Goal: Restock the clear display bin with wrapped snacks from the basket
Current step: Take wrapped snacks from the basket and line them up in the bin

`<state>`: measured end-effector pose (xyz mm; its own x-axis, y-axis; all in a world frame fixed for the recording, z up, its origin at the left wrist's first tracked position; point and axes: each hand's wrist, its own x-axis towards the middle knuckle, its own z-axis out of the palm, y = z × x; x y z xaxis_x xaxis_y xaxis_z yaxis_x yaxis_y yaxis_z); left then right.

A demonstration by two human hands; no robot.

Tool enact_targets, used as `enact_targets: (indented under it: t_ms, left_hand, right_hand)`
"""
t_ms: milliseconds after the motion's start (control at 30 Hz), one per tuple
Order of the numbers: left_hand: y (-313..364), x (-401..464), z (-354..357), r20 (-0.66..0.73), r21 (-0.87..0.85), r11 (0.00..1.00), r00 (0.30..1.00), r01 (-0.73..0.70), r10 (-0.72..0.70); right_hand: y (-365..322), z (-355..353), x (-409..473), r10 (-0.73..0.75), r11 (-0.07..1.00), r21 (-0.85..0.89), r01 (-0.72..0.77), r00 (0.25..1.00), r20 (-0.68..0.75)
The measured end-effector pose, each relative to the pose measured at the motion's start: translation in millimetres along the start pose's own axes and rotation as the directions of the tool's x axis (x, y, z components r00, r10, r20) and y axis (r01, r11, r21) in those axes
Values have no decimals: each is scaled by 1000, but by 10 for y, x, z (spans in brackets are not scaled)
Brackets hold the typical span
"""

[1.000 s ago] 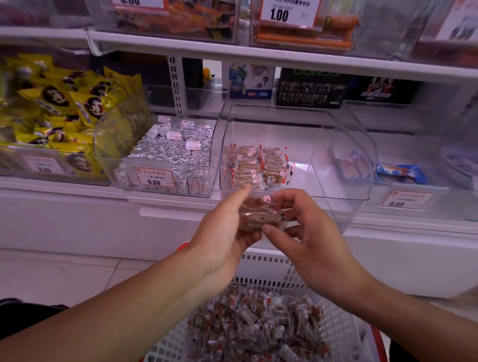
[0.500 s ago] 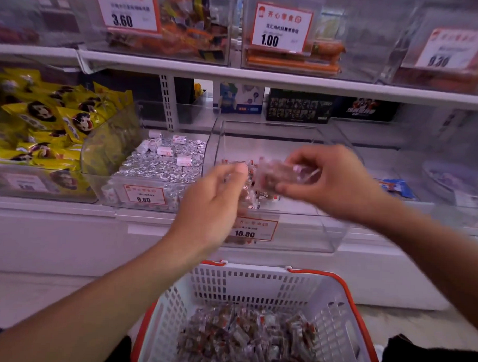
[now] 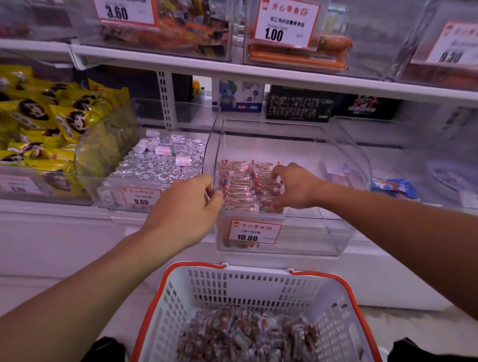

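Wrapped snacks (image 3: pixel 246 185) are lying in neat rows inside the clear display bin (image 3: pixel 338 168), which is sitting on the lower store shelf (image 3: pixel 50 210) behind a price tag (image 3: pixel 253 232) reading 10.80. A person's right hand (image 3: pixel 293 186) is reaching into the bin from the right, its curled fingers pinching one snack at the right edge of the rows. The left hand (image 3: pixel 187 206) is gripping the bin's front left corner, fingers curled over the rim. More wrapped snacks are lying heaped in the white basket (image 3: pixel 256 285) with an orange rim, standing on the floor just below the bin. Silver-wrapped sweets (image 3: pixel 157 164) are filling the neighbouring bin to the left, beside yellow packets (image 3: pixel 45 120).
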<state>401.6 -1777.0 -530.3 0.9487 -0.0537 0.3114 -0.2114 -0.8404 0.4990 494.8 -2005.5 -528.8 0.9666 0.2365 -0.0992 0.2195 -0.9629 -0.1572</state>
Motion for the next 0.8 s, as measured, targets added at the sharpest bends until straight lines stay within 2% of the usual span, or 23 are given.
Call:
enact_targets:
  t_ms: [133, 333, 400, 500, 567, 600, 633, 667, 700, 733, 767, 800]
  left_hand:
    - [10, 12, 28, -6, 34, 999, 1000, -19, 19]
    - [-79, 97, 29, -40, 68, 998, 999, 6, -3]
    - [-124, 119, 9, -38, 63, 998, 999, 5, -3]
    - [-147, 92, 10, -40, 66, 998, 999, -24, 27]
    - [-141, 36, -23, -74, 77, 997, 997, -28, 34]
    - [-149, 9, -50, -83, 79, 997, 996, -26, 33]
    - [-162, -23, -93, -47, 62, 998, 999, -22, 25]
    - [-172, -63, -140, 65, 0, 1000, 998, -11, 11]
    - [-172, -115, -180, 261, -69, 997, 965, 40, -21]
    - [-185, -173, -167, 484, -82, 990, 873, 118, -63]
    - [-201, -238, -101, 671, -17, 984, 732, 177, -120]
    - [-228, -314, 18, 782, 88, 980, 597, 181, -180]
  right_hand:
    - [-44, -1, 2, 12, 1000, 4, -12, 999, 50]
    - [-169, 46, 52, 74, 987, 131, -88, 991, 109]
    - [-208, 42, 60, 71, 993, 87, -82, 990, 119]
    - [-238, -49, 35, 69, 997, 12, -70, 997, 45]
    - [-233, -134, -18, 79, 995, 73, -74, 995, -66]
    - [-231, -164, -77, 75, 990, 132, -53, 983, -169]
    - [-228, -175, -174, 65, 980, 198, 1, 943, -326]
    - [-231, -159, -319, 52, 966, 242, 94, 842, -537]
    - [-242, -108, -495, 38, 944, 247, 219, 669, -742]
    - [-254, 0, -673, 20, 919, 206, 336, 481, -877]
    - [-279, 179, -845, 8, 894, 165, 416, 353, -936]
    - [-293, 435, -983, -4, 871, 158, 465, 328, -945]
